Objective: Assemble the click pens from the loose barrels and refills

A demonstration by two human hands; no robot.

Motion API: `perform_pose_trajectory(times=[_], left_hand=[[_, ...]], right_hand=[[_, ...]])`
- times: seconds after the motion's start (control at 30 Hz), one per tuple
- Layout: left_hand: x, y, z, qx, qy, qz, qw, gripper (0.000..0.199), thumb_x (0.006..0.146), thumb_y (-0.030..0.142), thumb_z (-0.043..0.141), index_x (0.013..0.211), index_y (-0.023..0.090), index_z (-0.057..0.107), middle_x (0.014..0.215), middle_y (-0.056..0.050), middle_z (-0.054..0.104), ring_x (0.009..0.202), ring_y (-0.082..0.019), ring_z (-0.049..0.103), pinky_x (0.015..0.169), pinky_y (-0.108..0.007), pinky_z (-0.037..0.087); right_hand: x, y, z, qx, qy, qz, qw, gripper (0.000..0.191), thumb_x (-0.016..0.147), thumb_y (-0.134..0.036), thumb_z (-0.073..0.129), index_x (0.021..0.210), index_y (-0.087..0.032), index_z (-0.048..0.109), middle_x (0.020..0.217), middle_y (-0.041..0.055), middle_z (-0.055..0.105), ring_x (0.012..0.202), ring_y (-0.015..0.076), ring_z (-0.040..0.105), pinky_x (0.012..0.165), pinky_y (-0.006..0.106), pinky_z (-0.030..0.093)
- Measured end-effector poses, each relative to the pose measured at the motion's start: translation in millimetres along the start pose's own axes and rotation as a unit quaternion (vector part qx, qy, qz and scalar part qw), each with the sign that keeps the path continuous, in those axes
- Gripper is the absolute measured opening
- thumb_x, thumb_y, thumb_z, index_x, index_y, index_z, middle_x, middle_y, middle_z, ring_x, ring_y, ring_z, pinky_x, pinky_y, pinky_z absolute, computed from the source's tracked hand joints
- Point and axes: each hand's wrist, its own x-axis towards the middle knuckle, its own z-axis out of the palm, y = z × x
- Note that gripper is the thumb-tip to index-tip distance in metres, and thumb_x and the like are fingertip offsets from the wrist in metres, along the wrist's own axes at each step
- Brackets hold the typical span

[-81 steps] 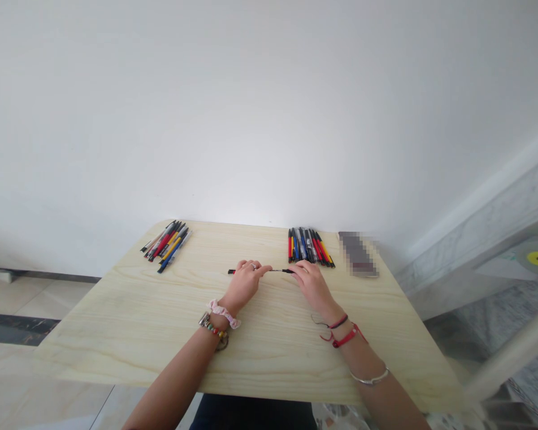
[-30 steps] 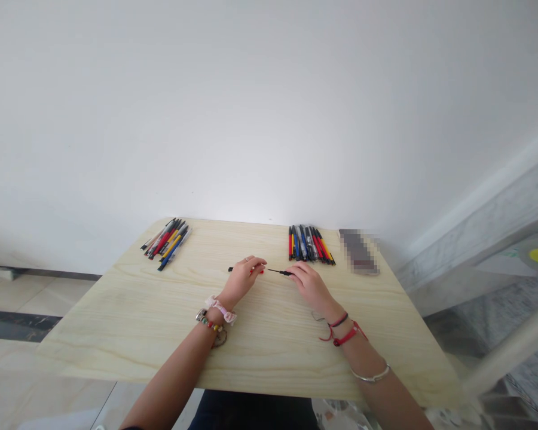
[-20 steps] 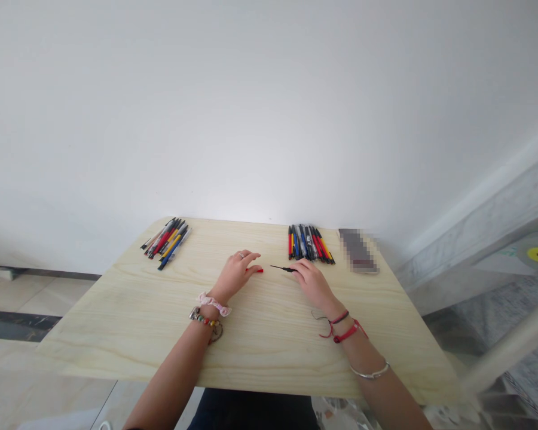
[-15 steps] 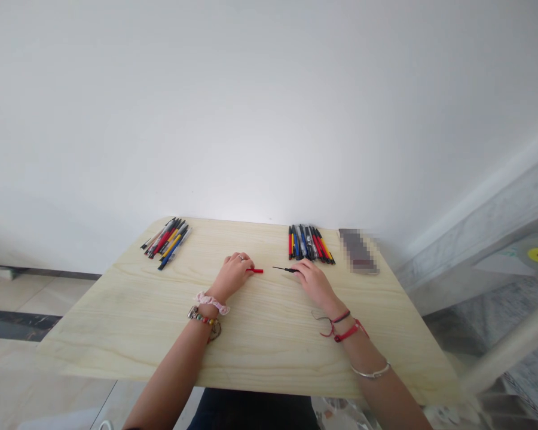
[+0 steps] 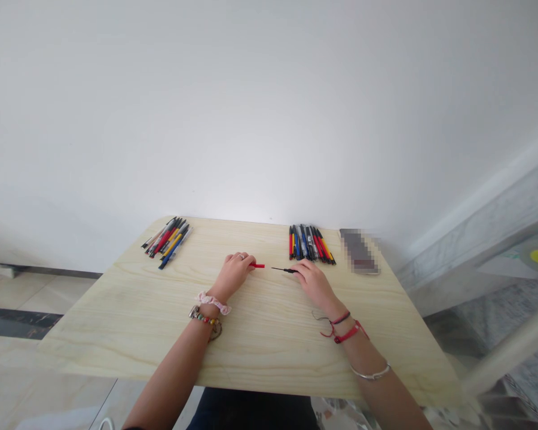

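My left hand (image 5: pixel 237 273) is closed around a red pen barrel (image 5: pixel 259 266), whose end sticks out to the right of the fingers. Facing it across a small gap, my right hand (image 5: pixel 312 279) pinches a black pen part with a thin refill (image 5: pixel 278 269) pointing left. The two pieces are apart, just above the middle of the table. How much of each piece lies inside the fingers is hidden. Just beyond my right hand lies a row of pens (image 5: pixel 309 243) in red, yellow, blue, black and clear.
A second, looser pile of pens (image 5: pixel 168 239) lies at the table's far left. A dark flat object (image 5: pixel 358 251), partly pixelated, rests at the far right. The pale wooden table (image 5: pixel 260 352) meets a white wall (image 5: pixel 269 119) at the back.
The red barrel's free end has tilted up slightly and now lies about level with the refill. My right hand has barely moved.
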Motion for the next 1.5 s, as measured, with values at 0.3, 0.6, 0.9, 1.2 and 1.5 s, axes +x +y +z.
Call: perform_pose_trajectory(times=[0.3,0.6,0.9,1.2,1.5], left_hand=[[-0.6,12.7,-1.6,-0.036,0.005,0.075,0.997,0.015,0.083,0.023,0.041,0.084,0.020,0.056,0.083,-0.003,0.058,0.079,-0.016,0.052,0.075,-0.031,0.035],[-2.2,24.0,0.3,-0.051,0.007,0.116,0.992,0.022,0.085,0.024,0.036,0.092,0.020,0.056,0.088,-0.003,0.058,0.072,-0.013,0.054,0.074,-0.029,0.036],[-2.1,25.5,-2.8,-0.077,0.021,0.119,0.990,0.023,0.086,0.025,0.035,0.093,0.020,0.056,0.087,-0.004,0.058,0.074,-0.013,0.054,0.074,-0.030,0.037],[-1.8,26.5,-4.2,-0.115,0.059,0.102,0.986,0.023,0.086,0.026,0.036,0.092,0.020,0.057,0.086,-0.005,0.058,0.077,-0.014,0.054,0.074,-0.029,0.038],[-2.4,28.4,-2.8,-0.091,0.054,0.122,0.987,0.023,0.086,0.024,0.035,0.092,0.020,0.057,0.085,-0.004,0.058,0.074,-0.013,0.055,0.074,-0.030,0.037]], right_hand=[[-0.2,-9.4,4.3,-0.008,-0.003,-0.027,1.000,0.018,0.078,-0.011,0.045,0.087,-0.018,0.059,0.083,0.0060,0.056,0.078,0.0183,0.053,0.070,0.032,0.046],[-0.8,-17.3,4.8,0.050,0.030,-0.050,0.997,0.019,0.079,-0.014,0.045,0.088,-0.019,0.061,0.083,0.0064,0.057,0.080,0.0182,0.053,0.073,0.033,0.047],[2.8,-14.1,8.5,0.355,0.083,0.151,0.919,0.020,0.066,-0.027,0.061,0.082,-0.017,0.058,0.077,0.0050,0.062,0.071,0.0167,0.059,0.068,0.033,0.049],[5.6,-15.8,4.8,0.443,0.086,0.206,0.868,0.023,0.058,-0.033,0.066,0.072,-0.016,0.058,0.073,0.0035,0.062,0.067,0.0155,0.058,0.063,0.029,0.048],[3.9,-16.2,2.9,0.354,-0.007,0.199,0.914,0.033,0.073,-0.041,0.049,0.052,-0.015,0.053,0.044,-0.0011,0.051,0.043,0.0103,0.049,0.045,0.023,0.040]])
